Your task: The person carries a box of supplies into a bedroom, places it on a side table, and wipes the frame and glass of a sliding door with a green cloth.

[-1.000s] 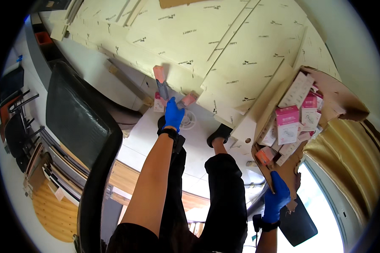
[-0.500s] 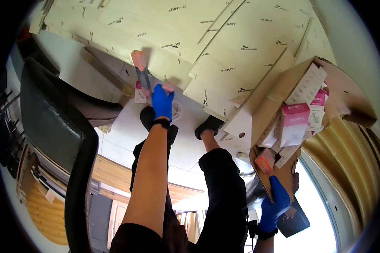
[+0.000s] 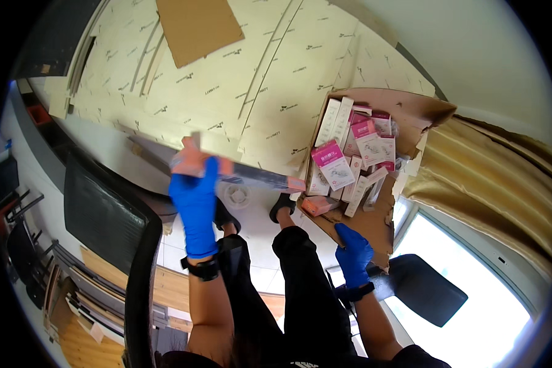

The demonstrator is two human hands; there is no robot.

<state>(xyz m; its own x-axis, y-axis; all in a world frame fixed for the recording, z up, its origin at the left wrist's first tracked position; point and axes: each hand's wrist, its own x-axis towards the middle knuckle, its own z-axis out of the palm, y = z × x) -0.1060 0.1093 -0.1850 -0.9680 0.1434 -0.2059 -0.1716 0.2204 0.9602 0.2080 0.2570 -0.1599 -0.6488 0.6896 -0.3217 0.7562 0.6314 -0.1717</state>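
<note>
nearest, at the lower middle of the frame, black-trousered legs (image 3: 300, 276) are set apart, seemingly for steady footing. right of centre, the gloved right hand (image 3: 353, 251) has its fingers bent over the near edge of the cardboard carton (image 3: 377, 233) — probably to steady it — though their undersides are hidden. left of centre, the gloved left hand (image 3: 193, 208) is closed round a blurred orange packet (image 3: 190, 163), thumb up along its right side. from there a long dark strip (image 3: 257, 177) with an orange end reaches across to the carton's lower left corner; whether it is joined to the packet, i cannot tell. inside the carton, pink-and-white boxes (image 3: 333, 165) lie jumbled, perhaps because no order is needed, with an orange box (image 3: 318, 205) in the lower left corner. beyond, pale printed sheets (image 3: 221, 101) fill the upper frame, laid flat and overlapping, bearing a brown cardboard piece (image 3: 202, 30).
</note>
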